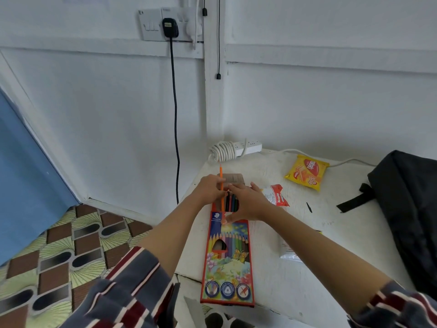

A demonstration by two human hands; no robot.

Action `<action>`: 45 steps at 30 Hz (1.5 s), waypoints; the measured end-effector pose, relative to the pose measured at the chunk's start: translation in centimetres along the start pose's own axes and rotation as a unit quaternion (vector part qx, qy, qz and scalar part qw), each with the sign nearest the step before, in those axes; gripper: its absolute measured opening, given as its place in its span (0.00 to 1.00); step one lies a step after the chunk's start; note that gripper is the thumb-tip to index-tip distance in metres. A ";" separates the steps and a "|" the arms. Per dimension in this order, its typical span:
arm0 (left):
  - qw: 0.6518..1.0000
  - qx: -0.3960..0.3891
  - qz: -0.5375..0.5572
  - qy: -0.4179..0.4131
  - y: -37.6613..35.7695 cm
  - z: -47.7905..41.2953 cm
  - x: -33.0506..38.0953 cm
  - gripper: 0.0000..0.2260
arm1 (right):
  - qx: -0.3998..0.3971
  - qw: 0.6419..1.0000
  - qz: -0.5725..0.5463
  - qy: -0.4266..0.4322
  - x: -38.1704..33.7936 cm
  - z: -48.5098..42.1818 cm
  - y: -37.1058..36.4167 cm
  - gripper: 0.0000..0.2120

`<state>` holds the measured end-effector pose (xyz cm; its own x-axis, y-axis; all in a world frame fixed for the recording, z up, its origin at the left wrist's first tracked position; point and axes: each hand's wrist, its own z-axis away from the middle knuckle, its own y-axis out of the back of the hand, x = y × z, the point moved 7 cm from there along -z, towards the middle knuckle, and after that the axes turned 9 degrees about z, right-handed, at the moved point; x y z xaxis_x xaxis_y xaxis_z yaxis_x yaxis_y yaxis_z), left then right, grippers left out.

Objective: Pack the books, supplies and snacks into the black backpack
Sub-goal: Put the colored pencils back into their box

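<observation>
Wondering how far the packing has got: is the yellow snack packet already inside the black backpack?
No, the yellow snack packet lies on the table, apart from the black backpack.

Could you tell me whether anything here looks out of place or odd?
One orange pencil stands far out of the open pencil box, past the other pencils, pinched by the left hand. A small black sliver lies loose on the table near the backpack.
</observation>
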<state>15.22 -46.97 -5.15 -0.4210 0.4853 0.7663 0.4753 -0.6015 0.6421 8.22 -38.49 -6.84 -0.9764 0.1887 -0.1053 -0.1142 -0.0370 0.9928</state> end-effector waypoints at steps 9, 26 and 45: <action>0.995 -0.048 -0.073 -0.049 -1.0 0.4 0.6 0.16 | -0.020 1.000 0.017 -0.015 0.4 -0.3 -0.5 0.48; 0.992 -0.088 -0.079 -0.053 -0.2 1.7 1.0 0.15 | -0.017 0.999 0.031 -0.024 0.1 0.1 0.1 0.42; 0.997 -0.072 -0.037 -0.004 -0.2 2.3 -0.6 0.20 | 0.000 0.997 0.078 -0.006 -0.4 0.6 0.7 0.39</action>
<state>17.12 -45.69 -5.73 -0.4443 0.5370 0.7171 0.3267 -0.6482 0.6878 8.64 -38.04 -6.10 -0.9800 0.1923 0.0506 0.0382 -0.0673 0.9970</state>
